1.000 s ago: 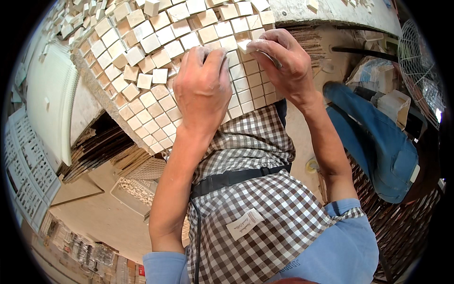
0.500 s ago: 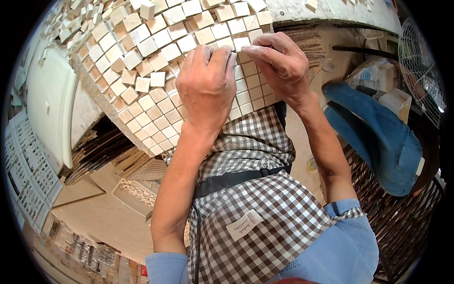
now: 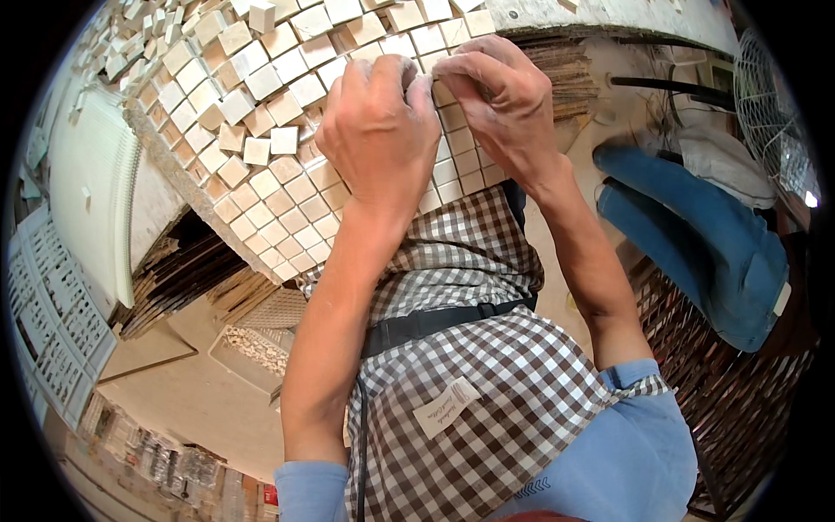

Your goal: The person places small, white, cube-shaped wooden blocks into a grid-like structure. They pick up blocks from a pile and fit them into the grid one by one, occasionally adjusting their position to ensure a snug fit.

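Note:
Small square cream and white stone tiles lie in rows on a board in front of me. In the lower rows they sit flat in a grid. Further up, several loose tiles are tilted or rest on top of others. My left hand is closed over the middle of the grid, its fingers bent down and dusty with white powder. Just to its right, my right hand is closed in a pinch, with its fingertips close to the left ones. Whatever lies between the fingertips is too hidden to name.
A heap of loose tiles lies at the far left. Left of the board stand a pale ridged panel and a grey plastic crate. On the right are a person's blue-trousered leg and a wire fan guard.
Both hands have moved slightly away from me over the tiles, and their fingertips are closer together. The blue-trousered leg on the right has shifted a little.

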Available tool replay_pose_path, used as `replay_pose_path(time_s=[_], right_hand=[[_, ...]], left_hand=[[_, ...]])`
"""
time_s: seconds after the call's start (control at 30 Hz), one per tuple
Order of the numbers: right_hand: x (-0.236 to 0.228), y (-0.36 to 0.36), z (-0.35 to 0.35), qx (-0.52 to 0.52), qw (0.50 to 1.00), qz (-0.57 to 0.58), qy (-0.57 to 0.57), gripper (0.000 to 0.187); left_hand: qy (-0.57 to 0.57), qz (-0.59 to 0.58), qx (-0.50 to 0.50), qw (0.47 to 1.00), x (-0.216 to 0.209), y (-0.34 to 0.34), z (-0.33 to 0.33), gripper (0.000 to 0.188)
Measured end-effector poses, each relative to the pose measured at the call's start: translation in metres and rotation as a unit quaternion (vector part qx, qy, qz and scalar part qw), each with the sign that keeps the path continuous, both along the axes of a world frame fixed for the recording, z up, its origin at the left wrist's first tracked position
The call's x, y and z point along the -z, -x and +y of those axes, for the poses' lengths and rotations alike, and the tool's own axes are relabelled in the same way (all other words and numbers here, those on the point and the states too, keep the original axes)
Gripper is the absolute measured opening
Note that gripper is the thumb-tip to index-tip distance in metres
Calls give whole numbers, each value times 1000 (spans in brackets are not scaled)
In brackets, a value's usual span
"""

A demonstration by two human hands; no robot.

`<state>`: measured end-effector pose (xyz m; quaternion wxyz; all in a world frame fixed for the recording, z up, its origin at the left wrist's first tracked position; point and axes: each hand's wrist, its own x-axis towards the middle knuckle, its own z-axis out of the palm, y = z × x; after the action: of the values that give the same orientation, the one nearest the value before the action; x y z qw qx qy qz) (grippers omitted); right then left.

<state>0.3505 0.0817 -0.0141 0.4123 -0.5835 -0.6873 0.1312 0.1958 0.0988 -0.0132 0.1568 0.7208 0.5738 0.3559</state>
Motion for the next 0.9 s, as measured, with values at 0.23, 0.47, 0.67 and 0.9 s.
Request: replay_pose_path(time_s=[0.23,0.47,0.67,0.9], right_hand=[[-3,-30,-20,44,998,37,11,16],[5,-17,-57,18,999,18,47,19],[6,3,-46,-4,998,36,48,17],[9,-9,-49,62,994,79,50,15]], left_hand=[[77,-122,23,989,-4,20,5,11],[-1,-82,43,996,-10,51,-16,16],[-6,16,42,999,3,41,-20,19],[61,12,-23,998,2,29,-13,23]])
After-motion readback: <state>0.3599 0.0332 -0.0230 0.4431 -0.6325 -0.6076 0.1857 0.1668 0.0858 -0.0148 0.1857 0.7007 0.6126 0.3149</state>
